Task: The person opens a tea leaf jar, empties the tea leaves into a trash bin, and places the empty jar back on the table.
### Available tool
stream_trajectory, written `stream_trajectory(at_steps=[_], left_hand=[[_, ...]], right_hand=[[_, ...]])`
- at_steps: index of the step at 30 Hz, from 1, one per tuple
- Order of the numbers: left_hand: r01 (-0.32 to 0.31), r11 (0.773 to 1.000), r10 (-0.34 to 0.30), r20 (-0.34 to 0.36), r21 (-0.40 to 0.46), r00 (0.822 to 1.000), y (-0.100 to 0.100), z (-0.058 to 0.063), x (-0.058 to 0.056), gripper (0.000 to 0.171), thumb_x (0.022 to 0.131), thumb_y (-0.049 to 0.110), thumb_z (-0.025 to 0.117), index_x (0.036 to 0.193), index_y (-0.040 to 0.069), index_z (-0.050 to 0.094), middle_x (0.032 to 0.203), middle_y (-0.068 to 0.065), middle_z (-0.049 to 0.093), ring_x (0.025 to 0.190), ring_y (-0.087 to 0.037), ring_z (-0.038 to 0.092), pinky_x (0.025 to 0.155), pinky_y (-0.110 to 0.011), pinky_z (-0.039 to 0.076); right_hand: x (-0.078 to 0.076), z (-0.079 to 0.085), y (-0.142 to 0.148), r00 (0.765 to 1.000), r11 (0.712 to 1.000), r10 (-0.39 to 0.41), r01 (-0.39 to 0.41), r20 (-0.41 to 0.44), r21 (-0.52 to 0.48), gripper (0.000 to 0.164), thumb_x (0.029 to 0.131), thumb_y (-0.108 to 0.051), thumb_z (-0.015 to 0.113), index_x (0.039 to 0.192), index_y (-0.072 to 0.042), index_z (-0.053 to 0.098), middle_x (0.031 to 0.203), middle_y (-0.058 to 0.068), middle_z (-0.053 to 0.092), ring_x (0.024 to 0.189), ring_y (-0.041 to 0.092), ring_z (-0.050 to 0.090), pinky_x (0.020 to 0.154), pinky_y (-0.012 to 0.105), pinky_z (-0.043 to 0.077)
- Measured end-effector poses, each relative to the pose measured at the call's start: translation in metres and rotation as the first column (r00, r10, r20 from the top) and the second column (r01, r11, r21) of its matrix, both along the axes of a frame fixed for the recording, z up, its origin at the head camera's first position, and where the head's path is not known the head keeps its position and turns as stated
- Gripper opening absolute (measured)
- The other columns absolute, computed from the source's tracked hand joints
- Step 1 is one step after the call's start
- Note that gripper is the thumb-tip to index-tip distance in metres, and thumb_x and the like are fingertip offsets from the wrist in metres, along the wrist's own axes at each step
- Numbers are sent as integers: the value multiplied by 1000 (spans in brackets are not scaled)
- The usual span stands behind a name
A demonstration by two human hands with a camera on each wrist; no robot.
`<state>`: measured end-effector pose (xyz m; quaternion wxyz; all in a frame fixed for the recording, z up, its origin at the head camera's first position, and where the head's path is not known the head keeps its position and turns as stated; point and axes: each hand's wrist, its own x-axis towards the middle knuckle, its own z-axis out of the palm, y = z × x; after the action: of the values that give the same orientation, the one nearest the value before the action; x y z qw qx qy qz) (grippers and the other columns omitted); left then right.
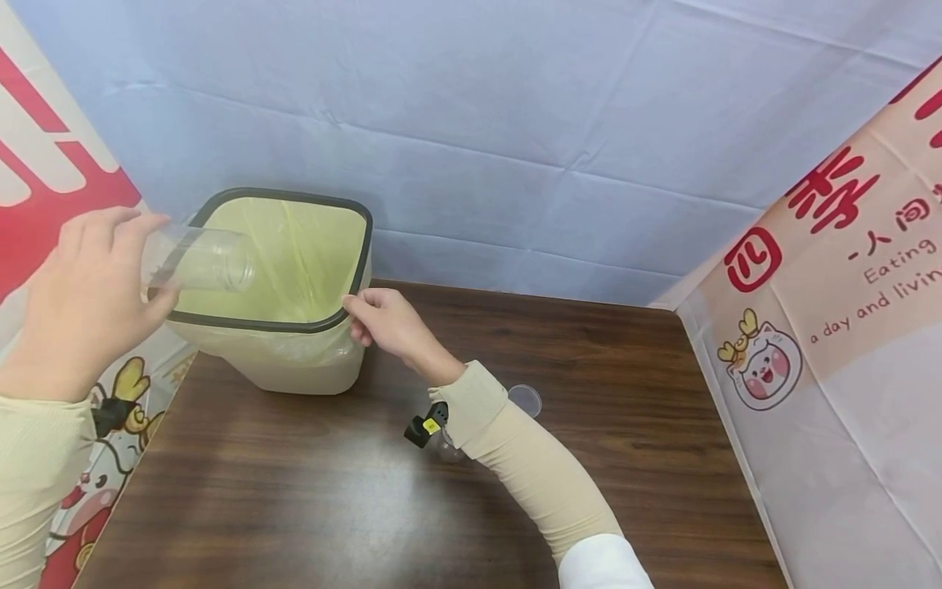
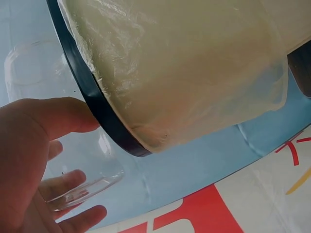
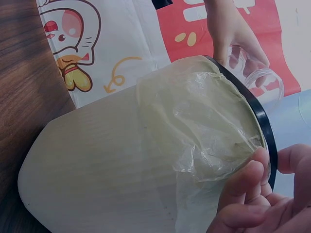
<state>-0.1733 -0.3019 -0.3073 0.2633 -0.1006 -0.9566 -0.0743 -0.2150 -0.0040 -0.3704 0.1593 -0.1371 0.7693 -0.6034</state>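
A bin (image 1: 316, 376) with a black rim and a thin yellowish liner bag (image 1: 294, 262) stands at the back left of the table. My left hand (image 1: 96, 286) grips a clear jar (image 1: 213, 260) lying on its side over the bin's left part, mouth to the right. In the left wrist view the thumb crosses the clear jar (image 2: 34, 68), close to the black rim (image 2: 92, 90). My right hand (image 1: 393, 323) pinches the rim at its front right corner. The right wrist view shows those fingers (image 3: 257, 167) on both sides of the rim, over the folded-down liner (image 3: 194, 141).
A clear round disc (image 1: 525, 401) lies on the brown wooden table (image 1: 294, 499) beside the right forearm. A small clear rounded thing (image 1: 449, 448) is partly hidden by the right wrist camera. Behind stands a light blue sheet (image 1: 478, 123); printed panels flank both sides.
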Motion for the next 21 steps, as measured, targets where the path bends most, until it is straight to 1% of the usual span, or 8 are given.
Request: stream_trajectory(at_steps=[4, 11, 17, 21], left_hand=[[6, 1000, -6, -22, -1, 1000, -1, -1, -1, 68, 67, 12, 68, 131, 4, 47, 129, -25, 43, 122, -46, 35, 86, -64, 31], [-11, 1000, 11, 23, -10, 1000, 1, -1, 1, 70, 69, 11, 71, 133, 4, 44, 132, -24, 42, 123, -45, 33, 90, -64, 29], [-20, 999, 21, 28, -28, 999, 1, -1, 2, 72, 69, 11, 71, 135, 5, 44, 133, -23, 42, 123, -44, 34, 89, -64, 30], [-19, 999, 19, 7, -33, 1000, 2, 0, 3, 72, 68, 14, 73, 134, 6, 45, 132, -23, 45, 121, -44, 37, 87, -63, 32]], right_hand=[[0, 0, 0, 1000, 1000, 1, -1, 1, -2, 35, 94, -28, 55, 65, -8, 56, 55, -2, 55, 50, 11, 52, 53, 24, 44], [1, 1, 1, 1000, 1000, 4, -4, -6, 9, 35, 94, -28, 54, 66, -8, 56, 56, -2, 56, 50, 11, 52, 53, 24, 45], [1, 2, 1, 1000, 1000, 7, -6, -12, 13, 36, 95, -29, 54, 66, -8, 56, 56, -2, 56, 50, 11, 52, 53, 24, 44], [2, 2, 1, 1000, 1000, 6, -6, -17, 15, 36, 95, -30, 54, 66, -8, 57, 56, -1, 56, 50, 12, 52, 52, 24, 44]])
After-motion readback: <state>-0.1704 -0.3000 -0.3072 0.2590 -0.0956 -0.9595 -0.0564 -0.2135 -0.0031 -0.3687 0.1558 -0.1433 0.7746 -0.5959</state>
